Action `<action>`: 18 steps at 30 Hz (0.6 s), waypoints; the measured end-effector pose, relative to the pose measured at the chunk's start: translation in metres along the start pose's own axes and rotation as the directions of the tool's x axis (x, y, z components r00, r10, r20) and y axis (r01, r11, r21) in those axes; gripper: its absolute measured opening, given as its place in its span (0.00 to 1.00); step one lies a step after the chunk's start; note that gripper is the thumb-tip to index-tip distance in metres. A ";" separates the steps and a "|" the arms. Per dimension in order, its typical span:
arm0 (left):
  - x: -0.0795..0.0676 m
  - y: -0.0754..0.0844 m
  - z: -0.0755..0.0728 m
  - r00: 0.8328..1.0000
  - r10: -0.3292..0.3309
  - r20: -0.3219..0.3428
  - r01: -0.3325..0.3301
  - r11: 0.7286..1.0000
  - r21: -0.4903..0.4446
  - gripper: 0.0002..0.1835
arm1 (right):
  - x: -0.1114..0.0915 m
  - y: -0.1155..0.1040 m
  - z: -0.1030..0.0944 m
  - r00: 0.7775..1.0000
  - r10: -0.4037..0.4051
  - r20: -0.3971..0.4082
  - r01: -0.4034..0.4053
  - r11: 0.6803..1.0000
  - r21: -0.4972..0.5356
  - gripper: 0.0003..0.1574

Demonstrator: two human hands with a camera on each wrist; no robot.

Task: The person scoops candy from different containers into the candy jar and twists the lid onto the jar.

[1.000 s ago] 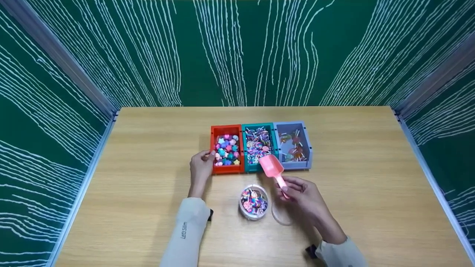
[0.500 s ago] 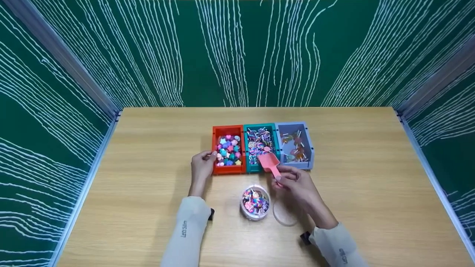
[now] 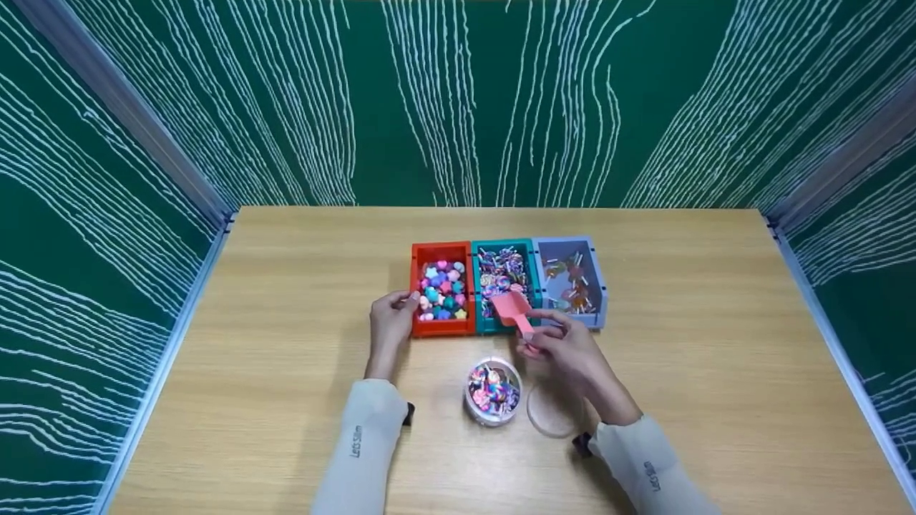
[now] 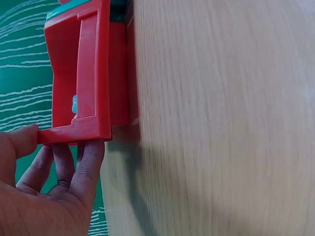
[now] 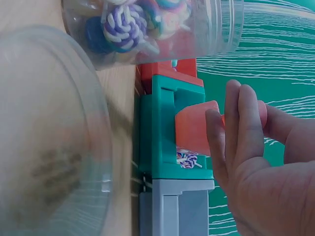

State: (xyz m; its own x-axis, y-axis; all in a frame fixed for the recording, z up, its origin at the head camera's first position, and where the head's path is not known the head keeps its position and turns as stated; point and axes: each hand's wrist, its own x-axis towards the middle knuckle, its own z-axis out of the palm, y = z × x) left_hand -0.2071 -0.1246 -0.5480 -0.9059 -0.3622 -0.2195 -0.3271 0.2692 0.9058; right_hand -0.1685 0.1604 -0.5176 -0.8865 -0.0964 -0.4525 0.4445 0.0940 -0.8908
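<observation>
Two hands divide the work: your left hand (image 3: 390, 323) pinches the red bin (image 3: 444, 329), apparently to steady it, while your right hand (image 3: 572, 354) grips the pink scoop (image 5: 194, 128) by its handle (image 3: 524, 326), leaving its blade (image 3: 510, 307) free over the green bin (image 3: 489, 326).

The left forearm (image 3: 360, 447) stretches away from the person to the left side of the red bin (image 3: 444, 328), where the left hand (image 3: 390, 325) pinches the bin's side wall, thumb at the upper edge and fingers against the outside. To the right of the red bin and slightly nearer the person, the right hand (image 3: 569, 352) pinches a scoop (image 3: 511, 307), its forearm (image 3: 647, 461) slanting inward and its wrist raised off the table.
</observation>
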 end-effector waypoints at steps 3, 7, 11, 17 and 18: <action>0.001 -0.001 0.001 1.000 0.006 -0.005 -0.006 1.000 -0.006 0.15 | 0.001 -0.005 -0.001 1.000 -0.017 0.018 0.017 1.000 -0.023 0.31; 0.001 -0.002 0.001 0.999 0.033 -0.022 -0.033 0.999 -0.015 0.14 | 0.004 -0.017 -0.002 0.999 -0.001 0.044 0.003 0.999 -0.040 0.29; 0.000 -0.002 0.001 1.000 0.013 -0.016 -0.014 1.000 -0.020 0.14 | 0.010 -0.030 -0.002 0.997 0.037 0.062 -0.033 0.997 -0.066 0.28; 0.001 -0.003 0.001 1.000 0.020 -0.016 -0.020 1.000 -0.015 0.14 | 0.020 -0.040 0.000 0.995 0.070 0.067 -0.065 0.995 -0.079 0.27; 0.001 -0.003 0.001 1.000 0.022 -0.016 -0.022 1.000 -0.014 0.14 | 0.022 -0.040 0.001 0.995 0.076 0.067 -0.072 0.995 -0.072 0.27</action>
State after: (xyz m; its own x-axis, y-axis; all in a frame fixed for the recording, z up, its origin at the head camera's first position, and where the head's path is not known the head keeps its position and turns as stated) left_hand -0.2069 -0.1245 -0.5513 -0.9085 -0.3701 -0.1938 -0.3032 0.2650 0.9153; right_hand -0.2055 0.1539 -0.4916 -0.8393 -0.1555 -0.5210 0.4965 0.1713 -0.8510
